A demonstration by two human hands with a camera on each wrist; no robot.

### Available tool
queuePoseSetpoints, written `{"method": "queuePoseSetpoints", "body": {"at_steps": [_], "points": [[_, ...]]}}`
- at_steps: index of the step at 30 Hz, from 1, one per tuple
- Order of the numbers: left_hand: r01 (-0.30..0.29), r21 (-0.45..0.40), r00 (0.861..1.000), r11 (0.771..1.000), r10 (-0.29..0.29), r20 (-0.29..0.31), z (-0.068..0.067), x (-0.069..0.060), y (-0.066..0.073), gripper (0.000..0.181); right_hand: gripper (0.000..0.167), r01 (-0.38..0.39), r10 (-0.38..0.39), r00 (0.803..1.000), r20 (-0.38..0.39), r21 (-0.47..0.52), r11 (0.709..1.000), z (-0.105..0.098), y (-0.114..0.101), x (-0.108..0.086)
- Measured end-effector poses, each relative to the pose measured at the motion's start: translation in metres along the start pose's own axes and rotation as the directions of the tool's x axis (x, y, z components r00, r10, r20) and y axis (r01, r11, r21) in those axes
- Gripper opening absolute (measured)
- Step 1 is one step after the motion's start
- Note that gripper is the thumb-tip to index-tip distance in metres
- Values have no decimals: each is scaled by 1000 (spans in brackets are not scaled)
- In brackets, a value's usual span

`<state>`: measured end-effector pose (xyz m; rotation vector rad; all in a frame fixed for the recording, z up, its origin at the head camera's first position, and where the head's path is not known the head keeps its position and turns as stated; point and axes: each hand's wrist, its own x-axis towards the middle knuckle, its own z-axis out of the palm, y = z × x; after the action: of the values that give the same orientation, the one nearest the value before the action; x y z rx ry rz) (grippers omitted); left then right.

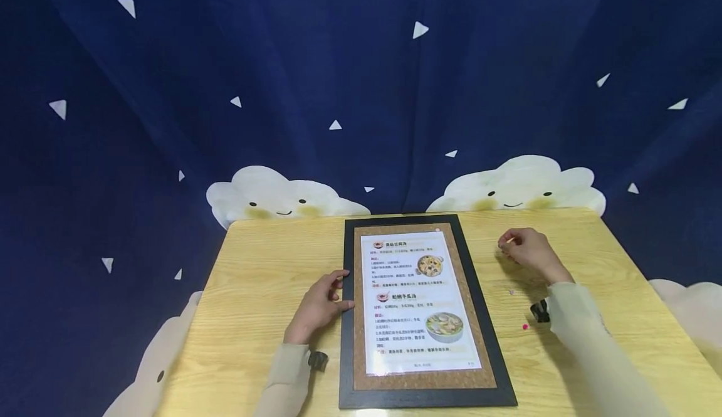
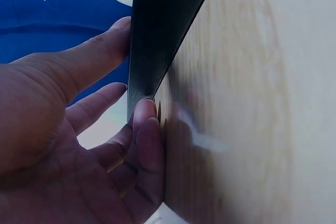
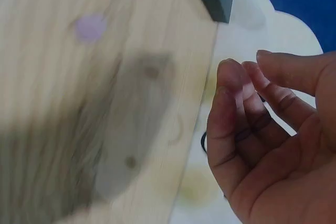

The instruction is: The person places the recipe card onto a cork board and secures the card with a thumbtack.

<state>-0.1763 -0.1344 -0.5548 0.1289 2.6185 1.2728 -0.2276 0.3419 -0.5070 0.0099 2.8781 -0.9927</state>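
A black-framed cork board [image 1: 361, 342] lies on the table and carries a printed recipe sheet [image 1: 395, 335] with pictures of soups. My left hand [image 1: 316, 307] rests against the frame's left side. In the left wrist view, its thumb and index fingertips touch the edge of the dark frame [image 2: 163, 19], and the other fingers bend low beside it. Right of the board, my right hand [image 1: 530, 254] hovers over the table, fingers loosely bent. The right wrist view shows a gap between thumb and fingertips [image 3: 229, 72], with nothing visible in it. A pale round pin [image 1: 437, 229] marks the board's top right corner.
A pink pin [image 1: 525, 327] and a pale, small piece [image 1: 511, 291] lie right of the board. One shows as a blurred lilac disc [image 3: 90, 27] in the right wrist view. A dark blue curtain [image 1: 316, 78] with clouds hangs behind the wooden table [image 1: 265, 260].
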Motion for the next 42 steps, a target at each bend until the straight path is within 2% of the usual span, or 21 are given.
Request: {"method": "queuePoseSetpoints", "body": {"at_steps": [5, 11, 19, 24, 31, 37, 42], "points": [[9, -7, 1000, 1000, -9, -1, 0, 1, -1, 69, 23, -6, 5, 1000, -25, -74, 997, -11, 17, -24], [9, 7, 1000, 1000, -8, -16, -1, 1, 1, 70, 19, -17, 17, 1000, -4, -108, 994, -16, 39, -48], [7, 1, 1000, 1000, -7, -5, 1, 0, -1, 69, 30, -77, 94, 988, 119, -136, 988, -7, 64, -79], [8, -3, 1000, 1000, -8, 1, 2, 0, -2, 68, 36, -103, 126, 982, 140, -157, 982, -1, 67, -91], [14, -3, 1000, 1000, -14, 1, 2, -1, -2, 69, 26, -86, 104, 985, 140, -129, 988, 6, 66, -99], [19, 2, 1000, 1000, -19, 4, 2, 0, 0, 69, 27, -126, 140, 977, 160, -98, 987, 7, 61, -101], [16, -2, 1000, 1000, -16, 9, 0, -1, -1, 68, 16, -124, 131, 974, 186, -48, 991, 7, 57, -101]]}}
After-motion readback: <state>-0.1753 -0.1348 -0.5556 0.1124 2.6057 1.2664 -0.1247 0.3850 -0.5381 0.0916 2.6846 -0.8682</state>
